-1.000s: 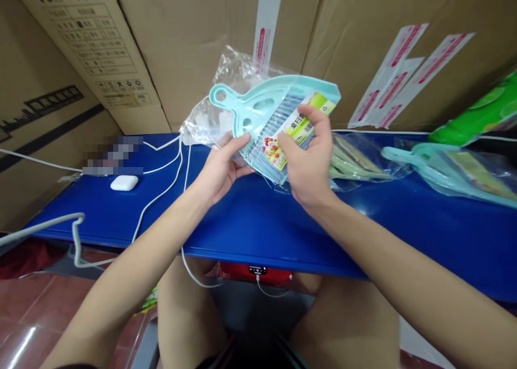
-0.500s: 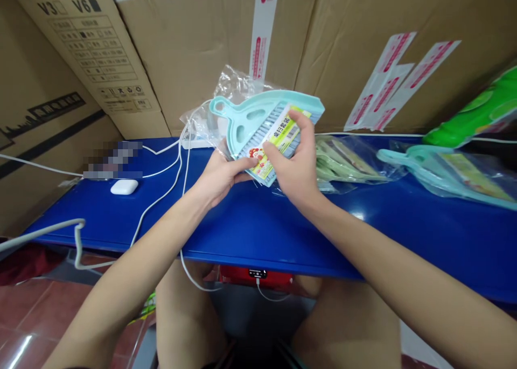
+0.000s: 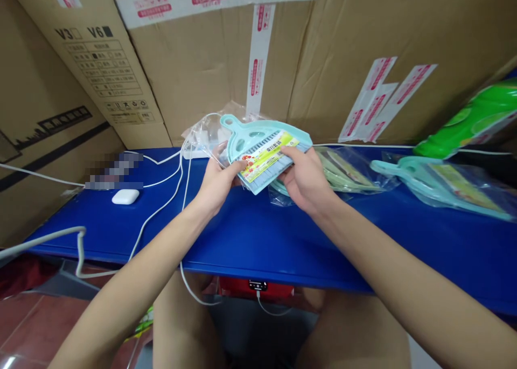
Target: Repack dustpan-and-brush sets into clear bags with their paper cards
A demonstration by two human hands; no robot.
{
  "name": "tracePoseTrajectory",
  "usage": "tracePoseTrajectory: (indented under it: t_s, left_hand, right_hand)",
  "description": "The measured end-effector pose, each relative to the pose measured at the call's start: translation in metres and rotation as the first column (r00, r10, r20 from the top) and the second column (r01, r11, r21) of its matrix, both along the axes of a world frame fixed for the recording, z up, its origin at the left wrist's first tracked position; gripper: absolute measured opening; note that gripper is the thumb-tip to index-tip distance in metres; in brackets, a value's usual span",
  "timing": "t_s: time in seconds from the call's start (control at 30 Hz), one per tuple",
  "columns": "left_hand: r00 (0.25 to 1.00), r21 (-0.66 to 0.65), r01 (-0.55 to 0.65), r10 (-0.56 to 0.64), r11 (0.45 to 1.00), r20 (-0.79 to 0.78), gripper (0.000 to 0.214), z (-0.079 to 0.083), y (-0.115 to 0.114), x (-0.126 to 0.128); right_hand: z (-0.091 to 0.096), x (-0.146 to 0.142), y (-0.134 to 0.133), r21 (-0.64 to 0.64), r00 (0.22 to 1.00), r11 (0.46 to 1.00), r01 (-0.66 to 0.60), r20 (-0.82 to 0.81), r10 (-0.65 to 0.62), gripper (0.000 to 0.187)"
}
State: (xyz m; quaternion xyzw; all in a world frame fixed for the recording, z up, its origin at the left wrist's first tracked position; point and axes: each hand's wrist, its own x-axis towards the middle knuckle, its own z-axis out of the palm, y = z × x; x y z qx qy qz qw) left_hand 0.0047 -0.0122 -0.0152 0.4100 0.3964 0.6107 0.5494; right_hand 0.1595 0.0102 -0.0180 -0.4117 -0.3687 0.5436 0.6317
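While gripped between both hands, a mint-green plastic dustpan (image 3: 246,137) with a blue-grey brush (image 3: 255,182) nested in it is held tilted just above the rear edge of the blue worktop (image 3: 283,245), near its middle, with the handle pointing up and to the left. A yellow-green printed label card (image 3: 269,156) lies across the front of the brush. The left hand (image 3: 218,183) grasps the set at its lower left side, with the thumb on the front. The right hand (image 3: 307,175) grasps the right end, with the fingers curled over the front.

Behind the set, a crumpled clear plastic bag (image 3: 205,134) lies at the rear edge. To the right along that edge are a bagged pale green item (image 3: 347,175) and a second bagged mint-green dustpan set (image 3: 444,186), with a bright green packaged item (image 3: 464,121) beyond them at the right corner. Toward the left end of the worktop lie a white earbud case (image 3: 125,196) and a white cable (image 3: 161,191), beside a pixelated patch (image 3: 113,172) whose contents cannot be made out. Taped cardboard cartons (image 3: 202,62) stand along the rear edge.
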Motion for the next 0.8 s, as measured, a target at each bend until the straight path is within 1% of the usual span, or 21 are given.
tracePoseTrajectory:
  t_s: [0.1,0.2,0.43,0.57,0.67,0.73,0.8]
  left_hand:
    - [0.999,0.008,0.035,-0.034,0.999,-0.034,0.070,-0.003,0.001,0.000]
    - [0.996,0.013,0.078,-0.078,0.997,-0.041,0.063,-0.005,-0.001,0.001]
    - [0.983,-0.037,0.180,-0.179,0.983,0.044,0.075,-0.002,-0.005,0.003]
    - [0.979,-0.061,0.200,-0.198,0.978,0.045,0.074,-0.001,-0.007,0.004]
    - [0.976,-0.069,0.218,-0.218,0.974,0.001,0.079,0.000,-0.010,0.004]
    - [0.977,-0.067,0.207,-0.209,0.976,-0.029,0.082,-0.001,-0.010,0.004]
    - [0.981,-0.067,0.189,-0.192,0.980,-0.029,0.079,-0.002,-0.009,0.004]
  right_hand:
    - [0.003,-0.002,-0.003,-0.035,0.999,0.999,-0.010,-0.041,0.008,0.042]
    - [0.008,-0.002,-0.006,-0.055,0.997,0.998,-0.029,-0.072,0.025,0.038]
    - [0.012,-0.003,-0.009,-0.087,0.995,0.996,-0.035,-0.097,0.027,0.040]
    - [0.012,-0.007,-0.009,-0.083,0.995,0.996,-0.009,-0.096,0.001,0.040]
    - [0.012,-0.007,-0.008,-0.067,0.996,0.998,0.014,-0.089,-0.019,0.041]
    - [0.010,-0.006,-0.007,-0.053,0.996,0.998,0.022,-0.081,-0.026,0.041]
    - [0.009,-0.004,-0.006,-0.044,0.997,0.999,0.024,-0.069,-0.027,0.041]
